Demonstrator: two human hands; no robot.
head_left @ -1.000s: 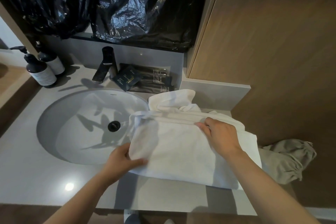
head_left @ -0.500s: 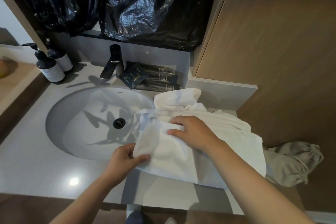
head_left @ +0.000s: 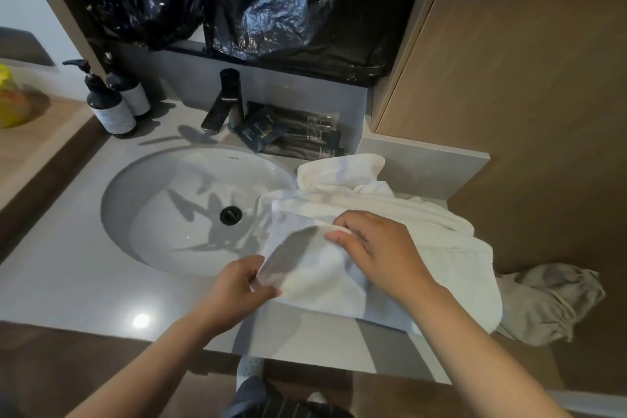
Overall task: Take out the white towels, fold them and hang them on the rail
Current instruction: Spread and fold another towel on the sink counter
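white towel (head_left: pixel 424 268) lay part-folded on the grey counter (head_left: pixel 68 282) beside the sink (head_left: pixel 163 214), its near left corner pinched between thumb and curled fingers of the left hand (head_left: pixel 237 288). just beyond, the right hand (head_left: pixel 376 248) nipped the lifted edge with curled fingertips. a tidy fold likely needed both corners carried across together, edges matched. behind sat a second towel (head_left: pixel 339 173), crumpled; no rail showed

Bathroom, oval sink (head_left: pixel 142 214), black faucet (head_left: pixel 225 100), soap bottles (head_left: pixel 108 102)
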